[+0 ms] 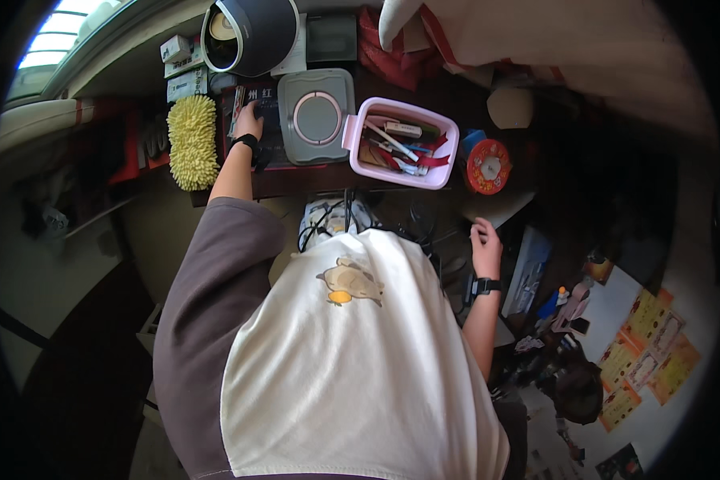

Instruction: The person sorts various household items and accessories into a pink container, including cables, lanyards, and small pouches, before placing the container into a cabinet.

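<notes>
My left hand (248,122) rests on a dark flat book or box (266,132) on the dark table, between a yellow fluffy duster (193,142) and a grey square lidded container (316,116). Whether its fingers grip anything is hidden. My right hand (485,242) hangs lower, below the table edge, fingers loosely curled over a white sheet (496,210); nothing shows in it. A pink box (400,142) of pens and markers sits between the two hands. My white and brown shirt fills the lower middle.
A dark round pot (248,34) stands at the back. A red round tin (488,166) lies right of the pink box. Red and cream cloth (488,40) is piled at the back right. Orange leaflets (644,344) and small clutter lie on the floor at right.
</notes>
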The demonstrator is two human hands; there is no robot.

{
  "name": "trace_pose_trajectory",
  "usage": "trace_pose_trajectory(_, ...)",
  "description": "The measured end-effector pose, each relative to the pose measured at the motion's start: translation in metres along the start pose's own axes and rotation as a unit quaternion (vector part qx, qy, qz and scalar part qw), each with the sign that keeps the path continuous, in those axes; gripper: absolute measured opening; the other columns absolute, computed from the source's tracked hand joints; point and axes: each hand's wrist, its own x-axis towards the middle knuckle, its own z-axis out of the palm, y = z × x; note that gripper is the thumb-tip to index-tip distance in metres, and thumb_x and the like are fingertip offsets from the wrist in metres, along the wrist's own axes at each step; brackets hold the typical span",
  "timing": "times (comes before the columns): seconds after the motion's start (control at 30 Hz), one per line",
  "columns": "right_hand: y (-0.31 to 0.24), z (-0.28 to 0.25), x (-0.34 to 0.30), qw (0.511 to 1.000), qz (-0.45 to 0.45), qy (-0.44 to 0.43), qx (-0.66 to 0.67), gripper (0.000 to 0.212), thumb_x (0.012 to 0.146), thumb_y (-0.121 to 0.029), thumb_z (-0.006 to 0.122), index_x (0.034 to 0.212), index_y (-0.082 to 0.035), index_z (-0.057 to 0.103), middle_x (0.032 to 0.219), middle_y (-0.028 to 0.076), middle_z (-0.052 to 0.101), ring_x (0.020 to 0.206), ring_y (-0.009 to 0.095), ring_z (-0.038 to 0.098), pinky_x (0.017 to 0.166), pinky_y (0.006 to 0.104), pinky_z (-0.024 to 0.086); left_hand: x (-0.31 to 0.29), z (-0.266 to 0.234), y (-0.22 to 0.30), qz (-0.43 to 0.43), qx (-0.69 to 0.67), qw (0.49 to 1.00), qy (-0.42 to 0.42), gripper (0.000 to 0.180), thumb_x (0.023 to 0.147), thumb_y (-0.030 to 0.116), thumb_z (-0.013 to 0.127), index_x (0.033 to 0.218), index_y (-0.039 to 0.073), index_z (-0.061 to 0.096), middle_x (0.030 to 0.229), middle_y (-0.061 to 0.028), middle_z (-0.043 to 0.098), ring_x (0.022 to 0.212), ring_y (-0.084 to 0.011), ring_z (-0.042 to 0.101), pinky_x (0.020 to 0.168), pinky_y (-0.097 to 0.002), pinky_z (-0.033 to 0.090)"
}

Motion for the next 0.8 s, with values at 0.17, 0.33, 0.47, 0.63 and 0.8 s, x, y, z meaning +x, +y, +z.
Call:
trace_pose_trajectory(0.17,-0.014,0.008,-0.003,0.999,0.014,-0.021,-0.032,0.027,0.086,-0.012,0.057,0.112,-0.002,0.056,0.093,0.011,0.065,0.078,0.018,0.062,0.072,0.0289,0.049,-0.005,-0.013,0.029,0.016,0.121,0.992,-0.021,0.031,0.08,0.022,0.062,0.108,0.011,0.058,0.103,-0.0111,0.061,0.096,-0.0316,0.058,0.079,-0.0415,0.047)
trace_pose_trajectory(0.33,-0.027,0.02,0.007,0.999,-0.005,-0.034,-0.025,0.028,0.086,-0.012,0.057,0.112,-0.003,0.056,0.093,0.011,0.065,0.078,0.018,0.062,0.071,0.0285,0.049,-0.022,-0.033,0.035,0.024,0.117,0.993,0.002,0.017,0.082,0.025,0.06,0.09,0.01,0.066,0.095,-0.0106,0.063,0.091,-0.0292,0.06,0.076,-0.0401,0.048)
trace_pose_trajectory(0.47,-0.039,0.026,0.015,0.999,-0.023,-0.035,-0.012,0.027,0.086,-0.012,0.057,0.112,-0.003,0.056,0.094,0.012,0.064,0.078,0.018,0.062,0.07,0.0286,0.049,-0.047,-0.06,0.038,0.031,-0.035,0.998,0.041,0.019,0.082,0.02,0.062,0.091,0.003,0.063,0.088,-0.0121,0.062,0.083,-0.028,0.06,0.071,-0.0376,0.047)
trace_pose_trajectory(0.63,-0.038,0.03,0.033,0.997,-0.062,-0.05,0.013,0.028,0.087,-0.011,0.057,0.113,-0.002,0.056,0.094,0.011,0.064,0.079,0.017,0.062,0.071,0.028,0.049,-0.07,-0.084,0.034,0.071,-0.313,0.942,0.094,0.015,0.088,0.015,0.058,0.094,0.001,0.058,0.079,-0.0057,0.059,0.069,-0.0143,0.054,0.064,-0.0273,0.044)
trace_pose_trajectory(0.8,-0.069,0.013,0.053,0.992,-0.098,-0.044,0.06,0.026,0.088,-0.011,0.056,0.112,-0.001,0.055,0.094,0.01,0.063,0.081,0.015,0.062,0.074,0.0263,0.049,-0.099,-0.169,0.066,0.102,-0.39,0.891,0.208,0.015,0.09,0.013,0.055,0.096,0.001,0.059,0.075,0.0009,0.056,0.064,-0.0055,0.047,0.058,-0.0204,0.039)
